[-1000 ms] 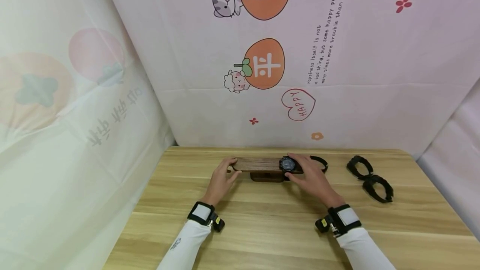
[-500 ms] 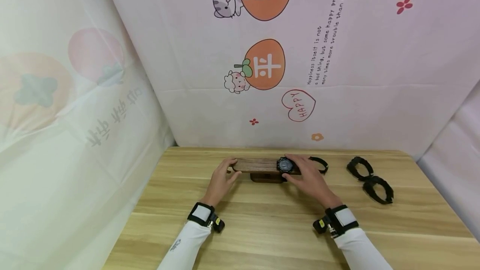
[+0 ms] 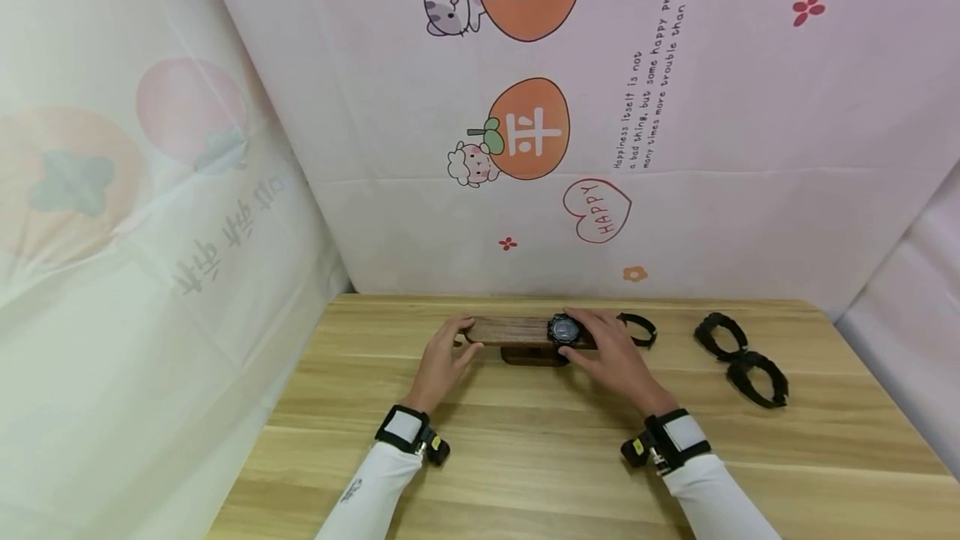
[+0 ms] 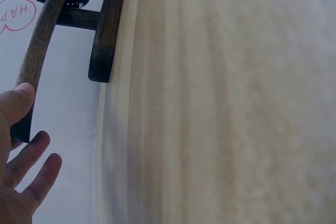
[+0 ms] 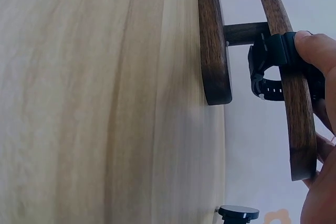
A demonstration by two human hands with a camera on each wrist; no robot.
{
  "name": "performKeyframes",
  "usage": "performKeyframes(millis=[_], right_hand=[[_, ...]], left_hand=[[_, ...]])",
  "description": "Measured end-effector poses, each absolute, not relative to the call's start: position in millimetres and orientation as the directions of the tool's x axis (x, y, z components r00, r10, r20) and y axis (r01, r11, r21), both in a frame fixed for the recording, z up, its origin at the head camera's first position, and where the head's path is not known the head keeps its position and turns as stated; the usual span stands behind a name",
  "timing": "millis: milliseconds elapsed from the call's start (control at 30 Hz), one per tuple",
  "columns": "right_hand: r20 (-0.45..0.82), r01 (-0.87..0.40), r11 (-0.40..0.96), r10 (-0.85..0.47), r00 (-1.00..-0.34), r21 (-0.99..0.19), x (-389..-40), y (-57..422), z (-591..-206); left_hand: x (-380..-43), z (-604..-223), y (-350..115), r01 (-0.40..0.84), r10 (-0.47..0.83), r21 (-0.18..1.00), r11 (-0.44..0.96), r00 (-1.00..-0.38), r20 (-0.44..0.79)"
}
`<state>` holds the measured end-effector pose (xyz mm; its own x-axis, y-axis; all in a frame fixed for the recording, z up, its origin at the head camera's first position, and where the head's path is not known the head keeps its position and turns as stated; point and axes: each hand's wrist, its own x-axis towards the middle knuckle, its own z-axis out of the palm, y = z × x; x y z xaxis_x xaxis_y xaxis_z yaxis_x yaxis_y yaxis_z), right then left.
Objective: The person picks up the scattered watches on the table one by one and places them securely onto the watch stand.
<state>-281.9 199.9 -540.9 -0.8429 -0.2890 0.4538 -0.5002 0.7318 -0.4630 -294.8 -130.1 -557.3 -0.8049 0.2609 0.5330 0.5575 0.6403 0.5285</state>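
A dark wooden watch stand (image 3: 513, 330) stands near the back of the table, its long crossbar raised on a post over a flat base (image 5: 214, 45). At the bar's left end my left hand (image 3: 438, 367) holds on, thumb on the near side and fingers behind. A black wristwatch (image 3: 563, 329) is looped round the bar right of the middle, dial up. My right hand (image 3: 617, 361) pinches this watch between thumb and fingers. In the right wrist view its buckled strap (image 5: 270, 90) hangs under the bar, beside the post.
Right of the stand lies another black watch (image 3: 651, 333), partly behind my right hand. Two more black watches, a farther one (image 3: 707, 327) and a nearer one (image 3: 738, 370), lie touching at the table's right. A printed white cloth (image 3: 420, 232) hangs behind the table.
My right hand has moved the watch a short way left along the bar, toward its middle. My left hand and the stand have stayed in place.
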Motion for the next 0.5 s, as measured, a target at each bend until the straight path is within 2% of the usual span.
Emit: performKeyframes(millis=[500], right_hand=[[0.461,-0.505,0.731,-0.29,-0.839,-0.459,-283.3,193.9,-542.6]], left_hand=[[-297.0,-559.3,-130.6,0.57,0.263,0.529,0.629,-0.797,0.544]])
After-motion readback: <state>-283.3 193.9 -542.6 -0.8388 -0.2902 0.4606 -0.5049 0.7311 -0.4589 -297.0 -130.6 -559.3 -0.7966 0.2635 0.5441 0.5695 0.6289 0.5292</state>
